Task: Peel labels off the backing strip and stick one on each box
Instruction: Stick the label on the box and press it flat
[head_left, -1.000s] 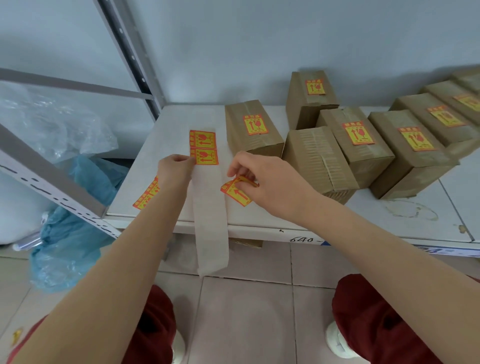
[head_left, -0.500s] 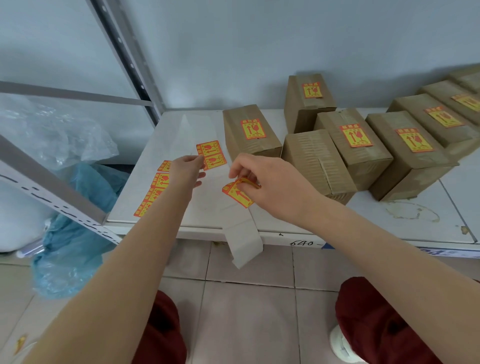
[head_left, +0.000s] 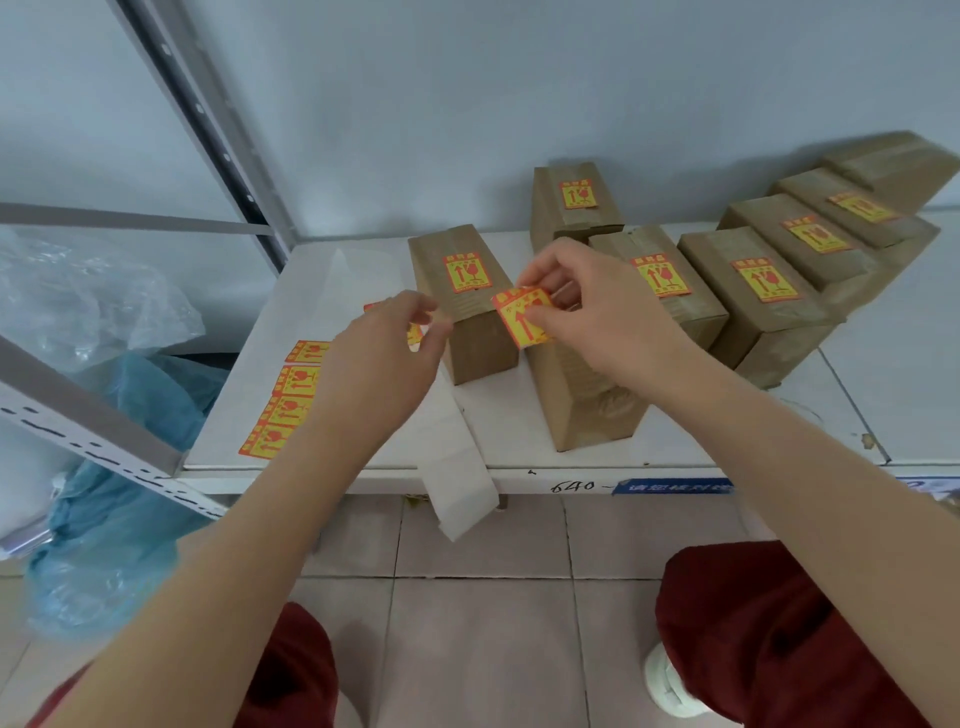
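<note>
Centre frame: the right hand (head_left: 602, 322) pinches a label (head_left: 519, 319) above a box (head_left: 587, 410). The left hand (head_left: 379, 358) is empty, fingers loosely curled.

**Soft, cool light; smeared towards the edges**

Diffuse, cool light fills the scene at moderate brightness. It leaves the pale blue-grey wall (head_left: 467, 104) flat in tone. Only weak, feathered shadows lie at the foot of the brown cardboard boxes (head_left: 483, 353) on the white shelf top (head_left: 519, 421). The left hand (head_left: 384, 358) is smeared by motion blur. Print on the held red-and-yellow paper label (head_left: 522, 319) is soft. Wide-angle distortion slants the grey perforated metal upright (head_left: 208, 124), and the far-right boxes look stretched and blurred.
</note>
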